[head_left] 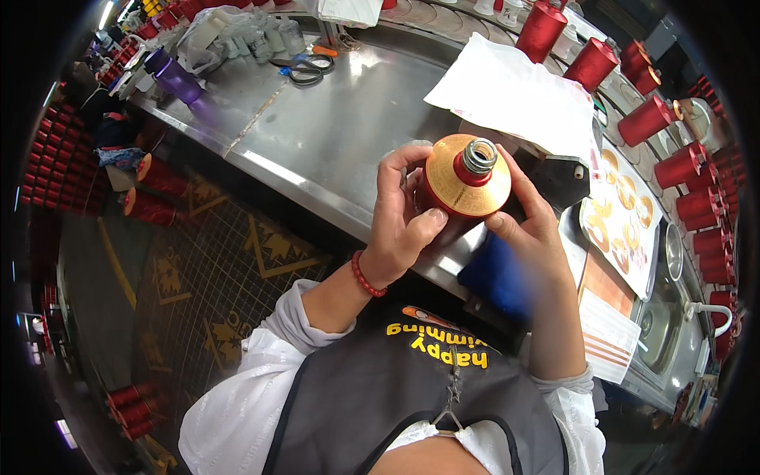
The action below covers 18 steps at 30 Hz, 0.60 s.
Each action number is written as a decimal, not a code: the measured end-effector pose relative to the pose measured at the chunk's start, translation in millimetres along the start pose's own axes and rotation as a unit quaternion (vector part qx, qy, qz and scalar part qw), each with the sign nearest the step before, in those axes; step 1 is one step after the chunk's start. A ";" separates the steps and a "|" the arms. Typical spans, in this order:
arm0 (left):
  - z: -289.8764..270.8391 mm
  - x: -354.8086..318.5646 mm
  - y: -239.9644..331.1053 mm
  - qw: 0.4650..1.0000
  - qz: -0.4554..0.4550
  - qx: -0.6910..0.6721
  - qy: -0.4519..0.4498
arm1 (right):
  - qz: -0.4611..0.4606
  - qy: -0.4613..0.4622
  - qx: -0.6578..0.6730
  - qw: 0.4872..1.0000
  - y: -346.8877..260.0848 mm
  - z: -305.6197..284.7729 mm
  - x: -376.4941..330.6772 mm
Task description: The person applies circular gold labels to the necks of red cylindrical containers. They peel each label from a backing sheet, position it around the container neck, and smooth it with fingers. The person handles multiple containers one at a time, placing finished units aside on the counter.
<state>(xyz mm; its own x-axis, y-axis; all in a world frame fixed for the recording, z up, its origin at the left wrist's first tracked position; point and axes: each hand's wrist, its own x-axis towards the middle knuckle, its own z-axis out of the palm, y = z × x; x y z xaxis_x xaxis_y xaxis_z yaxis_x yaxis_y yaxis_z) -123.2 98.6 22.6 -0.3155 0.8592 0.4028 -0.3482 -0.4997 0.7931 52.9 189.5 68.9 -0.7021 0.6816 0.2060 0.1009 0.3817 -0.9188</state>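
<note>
As I watched mid-frame, the left hand (400,218) and right hand (532,224) both gripped a squat red bottle (463,186) above the steel bench (332,131). It had a flat gold patterned shoulder, a red collar and an uncapped silver threaded neck facing the camera.

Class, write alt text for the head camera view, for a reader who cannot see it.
Seen from above, a person's left hand and right hand hold a red bottle with a gold top and an open metal neck over a steel worktable. White paper, scissors and rows of red bottles lie beyond it.
</note>
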 end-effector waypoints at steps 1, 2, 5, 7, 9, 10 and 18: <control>2.0 1.2 2.4 1.000 -0.004 -0.012 0.007 | -0.006 0.000 0.004 1.000 2.2 1.0 -0.5; 4.0 2.1 4.7 1.000 -0.008 -0.022 0.008 | -0.005 0.000 0.003 1.000 2.2 1.0 -0.7; 7.1 2.9 9.0 0.999 -0.018 -0.043 0.010 | -0.008 0.002 -0.003 1.000 2.6 1.0 -1.7; 6.5 2.9 10.4 0.999 -0.021 -0.045 0.011 | -0.018 0.006 -0.011 1.000 4.4 1.8 -2.2; 7.8 2.9 12.7 0.999 -0.025 -0.043 0.015 | -0.011 0.004 -0.012 1.000 3.0 2.3 -2.2; 8.4 2.7 13.7 0.999 -0.027 -0.043 0.017 | -0.008 0.003 -0.013 1.000 2.2 2.5 -2.3; -2.8 6.1 22.0 0.999 -0.051 0.001 -0.003 | -0.013 0.005 -0.027 1.000 -0.1 4.3 -3.1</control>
<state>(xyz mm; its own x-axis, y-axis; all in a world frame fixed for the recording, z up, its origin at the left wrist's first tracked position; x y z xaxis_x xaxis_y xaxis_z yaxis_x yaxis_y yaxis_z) -135.3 92.5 41.3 -0.2725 0.9064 0.3228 -0.3757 -0.4091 0.8315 52.0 184.7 66.9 -0.6979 0.6769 0.2341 0.1201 0.4327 -0.8935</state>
